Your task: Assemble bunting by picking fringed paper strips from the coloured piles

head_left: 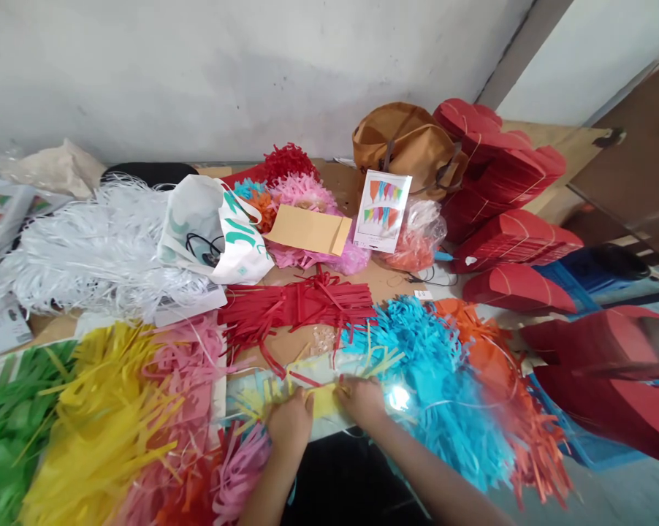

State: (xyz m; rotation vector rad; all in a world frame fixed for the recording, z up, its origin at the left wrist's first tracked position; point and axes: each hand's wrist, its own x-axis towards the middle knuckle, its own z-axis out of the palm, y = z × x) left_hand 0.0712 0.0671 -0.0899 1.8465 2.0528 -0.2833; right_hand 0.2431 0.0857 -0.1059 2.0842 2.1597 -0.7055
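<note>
A yellow tissue-paper tassel (324, 402) with fringed ends lies in front of me at the near edge of the table. My left hand (291, 421) grips its plain middle band from the left, fingers closed. From the right, my right hand (363, 401) pinches the same band, and its fringe spreads out past both hands. Just beyond lies a stack of dark red fringed paper (296, 305), with a loose red strip (305, 378) reaching toward my hands. Blue fringed tassels (417, 358) lie to the right of my right hand. The fingertips are partly hidden.
Yellow (110, 409), pink (190, 358) and green fringes (23, 402) cover the left side. A white plastic bag (242, 252), a tan envelope (307, 229), a printed package (381, 212) and a brown bag (406, 146) stand behind. Red paper bundles (521, 237) pile up at right.
</note>
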